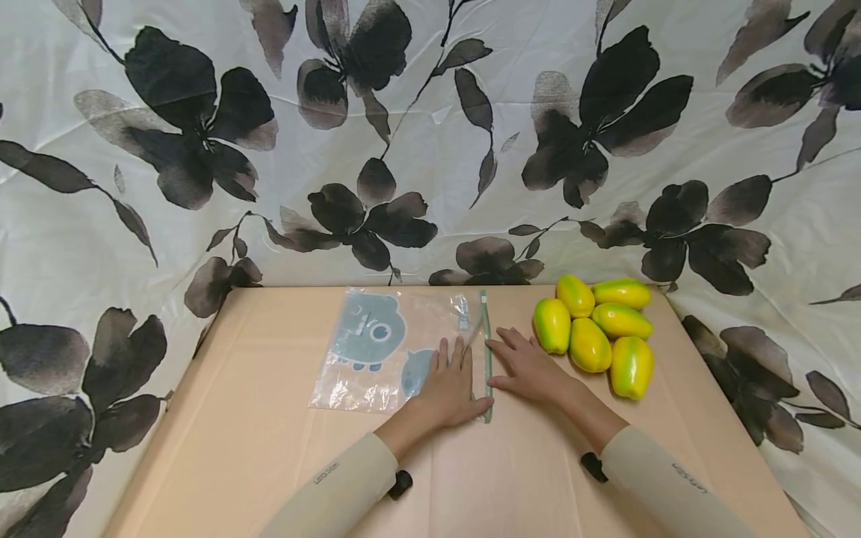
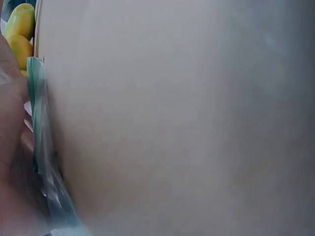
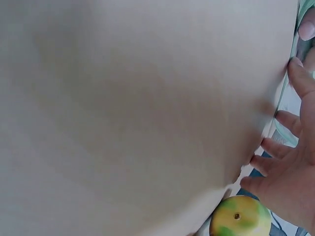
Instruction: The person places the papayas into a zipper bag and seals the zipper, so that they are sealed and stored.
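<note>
A clear plastic zip bag (image 1: 356, 388) with blue-grey cartoon prints lies flat, its green zip edge (image 1: 487, 359) toward the right. My left hand (image 1: 440, 388) rests on the bag beside that edge, its fingers straight and its thumb reaching to the zip. From the other side, my right hand (image 1: 531, 370) lies with spread fingers, their tips touching or very close to the green strip. In the left wrist view the zip edge (image 2: 37, 98) stands beside the hand. The right wrist view has the right hand's fingers (image 3: 300, 78) along the bag's edge.
Several yellow-green mangoes (image 1: 590, 345) are grouped just right of my right hand; one mango (image 3: 241, 216) also appears low in the right wrist view. The tan tabletop (image 1: 269, 448) ends at a floral cloth (image 1: 457, 164) behind.
</note>
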### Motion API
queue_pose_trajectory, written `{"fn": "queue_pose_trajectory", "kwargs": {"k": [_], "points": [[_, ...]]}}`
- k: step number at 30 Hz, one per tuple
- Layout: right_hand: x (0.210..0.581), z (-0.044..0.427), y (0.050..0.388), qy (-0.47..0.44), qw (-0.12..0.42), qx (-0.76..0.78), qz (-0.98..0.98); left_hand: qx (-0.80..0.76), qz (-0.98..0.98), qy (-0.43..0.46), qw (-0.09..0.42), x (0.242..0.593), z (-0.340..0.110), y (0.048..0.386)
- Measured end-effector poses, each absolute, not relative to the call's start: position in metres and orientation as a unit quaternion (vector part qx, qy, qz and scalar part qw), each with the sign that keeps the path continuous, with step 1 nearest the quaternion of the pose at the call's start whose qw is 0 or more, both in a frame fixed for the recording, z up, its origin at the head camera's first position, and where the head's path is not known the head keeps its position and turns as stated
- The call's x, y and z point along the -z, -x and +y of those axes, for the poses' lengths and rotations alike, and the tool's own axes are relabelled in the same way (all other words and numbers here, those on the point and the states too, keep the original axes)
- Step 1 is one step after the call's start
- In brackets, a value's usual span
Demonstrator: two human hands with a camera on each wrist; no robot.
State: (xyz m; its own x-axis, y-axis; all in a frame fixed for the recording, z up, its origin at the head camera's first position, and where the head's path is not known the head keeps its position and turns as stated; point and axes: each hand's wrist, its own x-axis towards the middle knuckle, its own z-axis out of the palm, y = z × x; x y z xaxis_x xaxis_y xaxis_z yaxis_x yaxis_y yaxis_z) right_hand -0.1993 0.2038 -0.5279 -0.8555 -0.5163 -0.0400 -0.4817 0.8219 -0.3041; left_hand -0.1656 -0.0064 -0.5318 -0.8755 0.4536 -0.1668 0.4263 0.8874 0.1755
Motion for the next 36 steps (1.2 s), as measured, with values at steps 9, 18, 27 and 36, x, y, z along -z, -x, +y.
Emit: {"fn": "queue_pose_trajectory", "kwargs": {"k": [9, 18, 27, 36], "points": [[0.529, 0.205, 0.200, 0.270, 0.057, 0.149, 0.950, -0.036, 0.969, -0.219, 0.111, 0.531, 0.000, 0.162], [0.529, 0.205, 0.201, 0.273, 0.051, 0.147, 0.949, -0.091, 0.965, -0.215, 0.116, 0.530, -0.003, 0.162], [0.528, 0.203, 0.200, 0.260, 0.064, 0.163, 0.950, -0.181, 0.959, -0.197, 0.091, 0.530, -0.007, 0.156], [0.527, 0.202, 0.200, 0.248, 0.071, 0.171, 0.951, -0.203, 0.960, -0.179, 0.073, 0.528, -0.005, 0.155]]}}
